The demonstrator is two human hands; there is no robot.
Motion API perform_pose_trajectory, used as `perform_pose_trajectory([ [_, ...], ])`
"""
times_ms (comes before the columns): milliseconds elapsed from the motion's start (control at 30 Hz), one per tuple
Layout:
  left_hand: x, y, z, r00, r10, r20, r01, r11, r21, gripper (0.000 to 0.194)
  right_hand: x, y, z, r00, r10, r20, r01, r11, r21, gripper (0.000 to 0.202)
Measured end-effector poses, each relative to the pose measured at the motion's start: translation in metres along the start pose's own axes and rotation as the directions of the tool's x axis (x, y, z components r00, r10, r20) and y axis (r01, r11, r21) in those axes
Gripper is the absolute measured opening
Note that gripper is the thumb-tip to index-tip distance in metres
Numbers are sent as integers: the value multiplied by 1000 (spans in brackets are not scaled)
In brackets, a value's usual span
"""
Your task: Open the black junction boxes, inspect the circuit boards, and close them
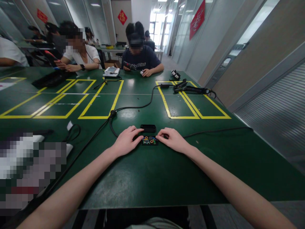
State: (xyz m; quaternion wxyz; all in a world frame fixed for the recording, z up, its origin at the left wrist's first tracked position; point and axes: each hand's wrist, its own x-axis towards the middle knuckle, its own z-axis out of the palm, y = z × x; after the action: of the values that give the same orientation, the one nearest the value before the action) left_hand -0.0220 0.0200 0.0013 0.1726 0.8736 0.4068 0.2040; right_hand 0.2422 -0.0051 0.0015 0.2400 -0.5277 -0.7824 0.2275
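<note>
One opened case (149, 144), left hand (127, 140) and right hand (173, 139) at its ends

Left: thumb and forefinger moderately spread; thumb tip at the case's left end, forefinger tip beside the left end of a black cover (148, 128). Right: thumb and forefinger nearly meeting at the case's right end; whether anything small is pinched there, cannot tell.

Case: small, black, lying flat between the hands. Contents exposed: green circuit board (145, 142), two copper-coloured rings (152, 142), traces of blue; finer parts too small to read. Cover: separate, lying just beyond the case.

Surface: green table (133, 181), slightly glossy, marked beyond the case with yellow tape outlines (95, 117). Black cable (140, 107), looping left of and beyond the case. White device (111, 72), well beyond the case, to its left.

Room: co-worker in a dark shirt (143, 58), seated across the table from the case, holding a dark tool (129, 65); co-worker in a white shirt (92, 53), farther left. Red diamond sign (122, 17), far beyond the case.
</note>
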Motion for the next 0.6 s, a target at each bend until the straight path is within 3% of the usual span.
perform_pose_trajectory([
  [100,1,0,0,999,20,28,-19,1000,-16,27,0,0,3,996,15,-88,-16,1000,-10,10],
  [233,1,1,1,998,67,12,-66,996,-64,26,0,4,9,979,-24,-205,13,998,-57,36],
  [333,0,2,2,996,88,-11,-88,993,-80,25,1,7,13,976,-90,-200,77,995,-70,33],
  [433,0,3,0,995,95,-24,-96,993,-68,24,1,7,13,978,-82,-193,86,996,16,27],
  [600,-2,4,-1,991,125,-39,-125,992,4,26,1,1,16,985,55,-161,-4,953,302,31],
])
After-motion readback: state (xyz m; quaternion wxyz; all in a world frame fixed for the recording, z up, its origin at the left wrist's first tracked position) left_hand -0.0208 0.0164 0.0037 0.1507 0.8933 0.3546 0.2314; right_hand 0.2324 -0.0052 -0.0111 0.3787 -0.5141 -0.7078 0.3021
